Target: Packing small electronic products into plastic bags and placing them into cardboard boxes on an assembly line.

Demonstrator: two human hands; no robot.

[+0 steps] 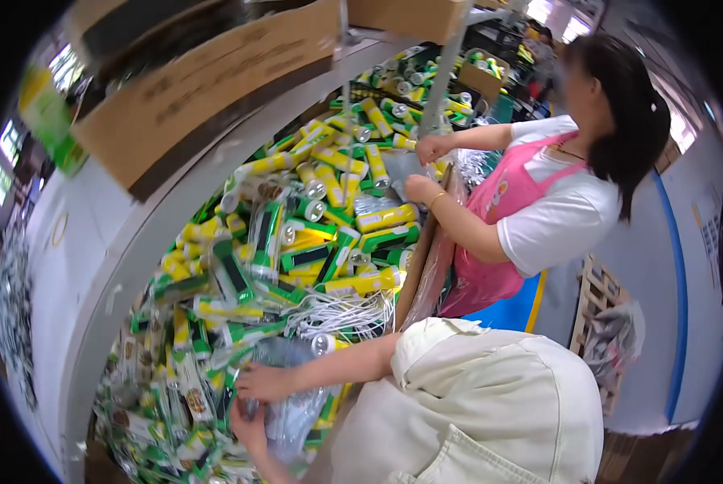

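Note:
My right hand (266,382) reaches in from the right, fingers bent over the edge of a clear plastic bag (290,415). Just below it, my left hand (248,421) comes up from the lower edge with its fingers curled. A small dark patch shows between the two hands; what the left fingers hold is hidden. The bag lies crumpled between my forearms, over a heap of wrapped green-and-white packs (192,387). Beyond my hands are yellow-and-green torches (361,282) with clear round lenses and a bundle of white cables (349,315).
A co-worker in a pink apron (498,202) stands at the bin's right edge, both hands over the torches. A cardboard box (216,97) sits on the grey ledge (127,258) to the left. A metal post (443,73) rises at the back. A wooden pallet (591,302) stands right.

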